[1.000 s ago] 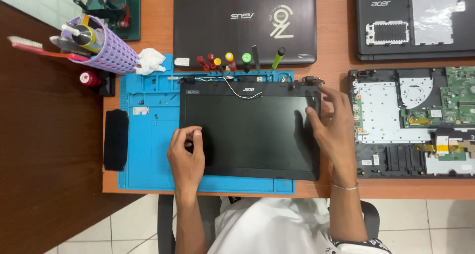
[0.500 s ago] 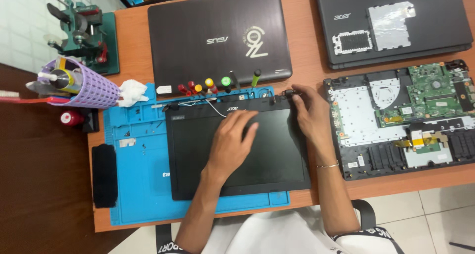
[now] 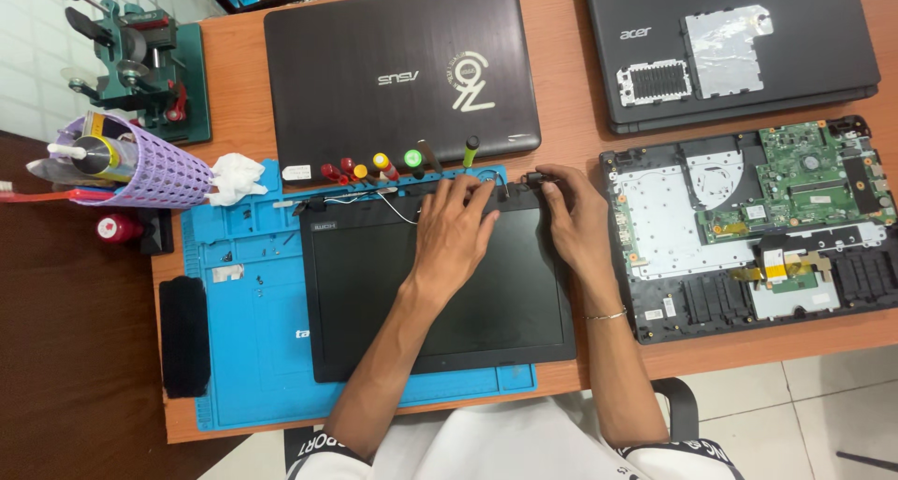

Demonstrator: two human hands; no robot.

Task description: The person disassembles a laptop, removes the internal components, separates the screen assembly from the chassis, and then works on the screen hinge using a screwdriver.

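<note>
From the head camera, a black laptop screen panel (image 3: 435, 288) lies flat on a blue mat (image 3: 243, 340) on the surface. The left hand (image 3: 454, 232) rests spread on the panel's far edge. The right hand (image 3: 575, 220) curls at its far right corner, fingertips on the hinge (image 3: 535, 177). An opened laptop base (image 3: 758, 223) lies to the right.

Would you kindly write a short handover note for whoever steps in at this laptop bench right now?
Left hand: flat on the black laptop screen panel, fingertips at its top edge by the loose white wire.
Right hand: fingers at the black hinge on the panel's top right corner; grip not clear.
The panel lies on the blue rubber work mat.
The opened laptop base with green circuit board sits to the right, apart from the panel.
Done: panel is separate from base. Left: wire and hinge still on the panel.
</note>
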